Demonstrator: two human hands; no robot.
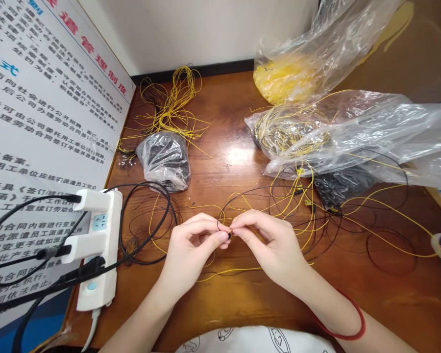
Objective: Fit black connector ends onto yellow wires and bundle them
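Observation:
My left hand [193,247] and my right hand [270,242] meet at the middle of the wooden table [228,299], fingertips pinched together. Between them they hold a thin yellow wire [238,210] and a small black ring [222,228]. The yellow wire loops up and trails right toward a tangle of yellow and black wires [301,196]. Another yellow strand [231,270] lies on the table under my hands. A red band [347,333] circles my right wrist.
A white power strip [95,250] with black cables plugged in lies at the left edge by a printed board [40,122]. A small plastic bag of dark parts [165,159], loose yellow wires [172,105] and large clear bags of yellow wire [316,127] fill the back.

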